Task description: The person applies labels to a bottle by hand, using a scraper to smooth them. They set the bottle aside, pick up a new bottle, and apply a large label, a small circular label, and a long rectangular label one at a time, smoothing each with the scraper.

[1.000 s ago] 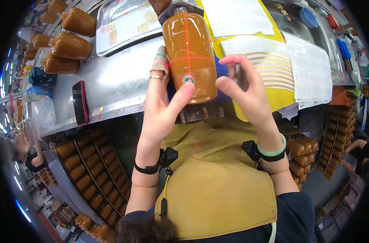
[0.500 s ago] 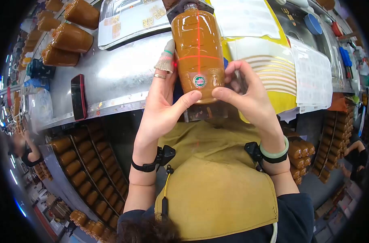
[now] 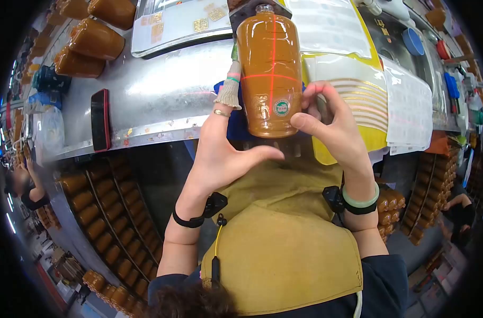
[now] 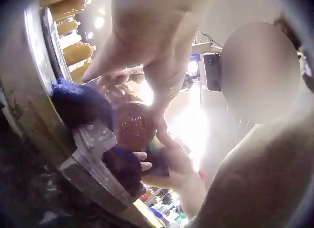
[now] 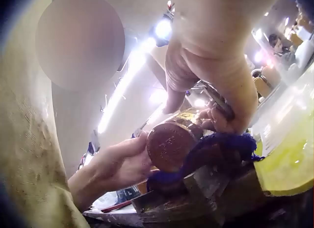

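An amber-brown bottle (image 3: 270, 58) lies with its neck away from the person, a red laser cross and a round green-white sticker (image 3: 282, 107) on it. Along its left side run the straight fingers of the left hand (image 3: 215, 153), one wearing a fabric finger cover; the thumb is lifted off, below the base. The right hand (image 3: 339, 130) holds the lower right side between thumb and bent fingers. In the right wrist view, a dark slender object (image 5: 216, 98) shows at the right hand (image 5: 216, 56). Blue cloth (image 5: 221, 149) lies under the bottle.
A tray with gold pieces (image 3: 183, 40), a phone (image 3: 100, 119) and more brown bottles (image 3: 96, 40) stand at left. Sheets with gold strips (image 3: 358, 100) and a blue bowl (image 3: 412, 41) are at right. Bottle racks (image 3: 101, 212) stand below the bench.
The bottle has rolled, bringing its sticker from left of centre to the right. The left thumb has come off the bottle; the right thumb and fingers have closed in on its side.
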